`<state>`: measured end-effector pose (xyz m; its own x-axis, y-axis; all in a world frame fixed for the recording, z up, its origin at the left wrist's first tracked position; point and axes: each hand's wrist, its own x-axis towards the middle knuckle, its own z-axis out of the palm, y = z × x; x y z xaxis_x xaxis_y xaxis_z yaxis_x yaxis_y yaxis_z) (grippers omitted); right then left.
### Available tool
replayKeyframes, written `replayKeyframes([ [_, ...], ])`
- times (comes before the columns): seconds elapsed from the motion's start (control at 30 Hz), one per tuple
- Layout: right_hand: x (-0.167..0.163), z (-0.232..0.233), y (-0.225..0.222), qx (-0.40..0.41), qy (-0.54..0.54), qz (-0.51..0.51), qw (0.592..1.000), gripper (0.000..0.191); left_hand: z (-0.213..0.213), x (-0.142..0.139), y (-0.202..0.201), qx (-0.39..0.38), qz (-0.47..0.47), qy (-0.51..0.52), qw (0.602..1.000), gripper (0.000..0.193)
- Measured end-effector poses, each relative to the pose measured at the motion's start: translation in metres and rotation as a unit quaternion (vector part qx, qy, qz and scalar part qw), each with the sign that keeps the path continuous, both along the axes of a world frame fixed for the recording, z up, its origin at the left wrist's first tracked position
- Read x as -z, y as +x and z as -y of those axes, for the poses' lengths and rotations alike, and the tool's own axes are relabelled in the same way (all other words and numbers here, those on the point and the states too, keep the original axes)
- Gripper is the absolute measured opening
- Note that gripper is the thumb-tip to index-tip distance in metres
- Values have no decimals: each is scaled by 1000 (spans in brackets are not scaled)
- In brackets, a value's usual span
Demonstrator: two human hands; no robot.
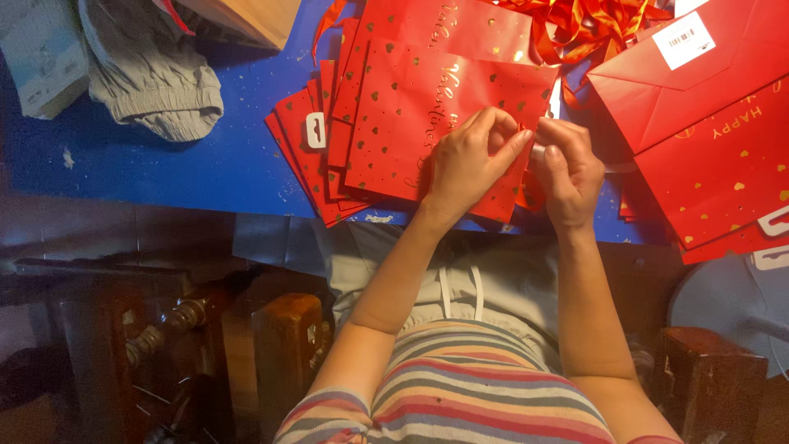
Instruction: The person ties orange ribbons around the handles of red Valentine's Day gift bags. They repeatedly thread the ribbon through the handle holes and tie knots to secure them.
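Blue table [164,156]; hands pinch red bag [427,107].

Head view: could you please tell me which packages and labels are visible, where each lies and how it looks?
Flat red paper gift bag with gold hearts: table centre, under left hand and right hand.
Fanned stack of red bags: beneath it, left.
Large red folded bags: right side.
White rectangular barcode label: top right.

Person seen from above: striped short-sleeved top [460,395] in red, yellow, grey and blue bands; below the blue table [164,156], grey trousers [493,279] with white drawstrings [460,292]; forearms bare.
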<state>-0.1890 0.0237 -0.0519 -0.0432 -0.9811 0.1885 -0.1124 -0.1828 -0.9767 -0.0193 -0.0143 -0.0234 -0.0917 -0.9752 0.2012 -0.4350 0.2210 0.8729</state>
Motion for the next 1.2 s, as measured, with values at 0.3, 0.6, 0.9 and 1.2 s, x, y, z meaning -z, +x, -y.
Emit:
replayKeyframes([
  [0.3,-4,8,8,50,-69,-168,982,27,7,-5,4,20,-20,82,996,17],
  [0.6,-4,11,15,-7,-40,-193,980,40,3,-7,19,93,-73,96,988,19],
  [0.9,3,7,12,18,-34,-118,992,28,-4,-7,22,141,-99,140,975,20],
  [1.2,13,1,8,21,-55,-28,998,10,-9,-6,25,154,-204,131,958,19],
])
